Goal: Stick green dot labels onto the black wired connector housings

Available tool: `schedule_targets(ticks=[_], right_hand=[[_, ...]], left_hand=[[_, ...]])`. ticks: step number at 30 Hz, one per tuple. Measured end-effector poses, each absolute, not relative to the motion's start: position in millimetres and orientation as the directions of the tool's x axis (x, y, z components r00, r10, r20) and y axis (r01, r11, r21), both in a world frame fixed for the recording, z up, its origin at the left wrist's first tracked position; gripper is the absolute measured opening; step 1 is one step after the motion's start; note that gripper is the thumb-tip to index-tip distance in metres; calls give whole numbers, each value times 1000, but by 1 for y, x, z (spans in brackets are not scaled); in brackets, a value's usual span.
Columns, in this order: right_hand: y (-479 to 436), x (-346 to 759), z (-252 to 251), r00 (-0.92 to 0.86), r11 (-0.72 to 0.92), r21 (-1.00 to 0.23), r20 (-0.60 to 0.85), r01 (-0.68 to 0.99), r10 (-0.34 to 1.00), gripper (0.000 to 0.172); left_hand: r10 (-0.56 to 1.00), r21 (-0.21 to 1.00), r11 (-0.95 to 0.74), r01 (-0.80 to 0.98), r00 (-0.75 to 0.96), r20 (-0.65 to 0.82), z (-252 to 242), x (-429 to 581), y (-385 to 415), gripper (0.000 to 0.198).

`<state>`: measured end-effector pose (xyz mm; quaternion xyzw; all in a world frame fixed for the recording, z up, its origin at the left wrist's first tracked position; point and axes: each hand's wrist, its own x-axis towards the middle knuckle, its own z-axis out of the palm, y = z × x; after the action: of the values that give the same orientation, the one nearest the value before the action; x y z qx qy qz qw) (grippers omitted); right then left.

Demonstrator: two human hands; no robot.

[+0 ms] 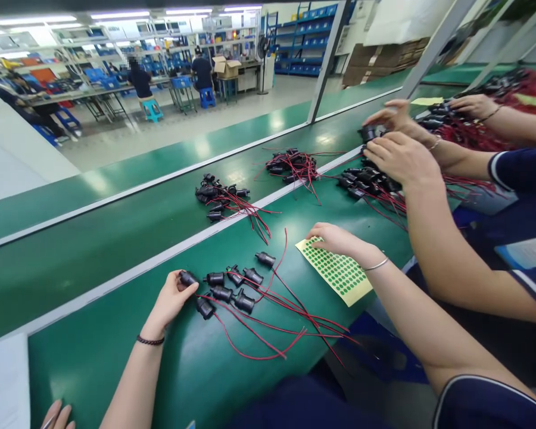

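Observation:
My left hand (175, 298) pinches a black cylindrical socket (188, 279) just above the green bench, at the left end of a loose group. Beside it lie several more such black sockets (222, 293), their thin red wires (268, 329) trailing right toward the front edge. My right hand (337, 243) is over the far corner of a pale yellow sheet of green dot stickers (339, 268). Its fingers are bent, with the fingertips on the sheet; whether a single sticker is between them I cannot make out.
Two wired socket piles (223, 196) (292, 165) lie across the metal rail (178, 243). To the right, co-workers' hands (406, 155) handle sockets over another heap (361, 182). White paper (6, 381) and another person's fingers (59, 415) show at lower left. A post (326, 65) rises beyond the bench.

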<state>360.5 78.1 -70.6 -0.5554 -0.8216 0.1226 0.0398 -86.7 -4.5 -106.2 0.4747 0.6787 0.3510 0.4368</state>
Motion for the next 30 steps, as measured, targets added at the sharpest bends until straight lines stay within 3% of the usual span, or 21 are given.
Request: schedule_targets(ticks=[6,10,14,20,25,30], right_hand=[[84,366,-84,-425,394,-227,-103,890,899,20],[89,368,-90,-442,416,-201,-107,887,891,18],[89,364,-90,-463,447,-156,-88,881,882,10],[78,360,-92,-463,460,-94,-13,883,886,14],[71,365,-102,-432,438,-83,82,895,898,16],[67,372,-114,-427,449,-82,199,890,882,20]], left_hand=[[969,714,238,658,-209,-130,-106,-93,-1,72],[972,624,168,763,-233,23,-88,-99,10,75],[987,569,38,822,-120,107,-67,-90,36,64],[998,438,-63,897,57,27,-61,-62,93,45],[999,383,-48,923,37,34,-73,-45,138,37],[997,360,-28,932,2,72,-83,-34,172,44]])
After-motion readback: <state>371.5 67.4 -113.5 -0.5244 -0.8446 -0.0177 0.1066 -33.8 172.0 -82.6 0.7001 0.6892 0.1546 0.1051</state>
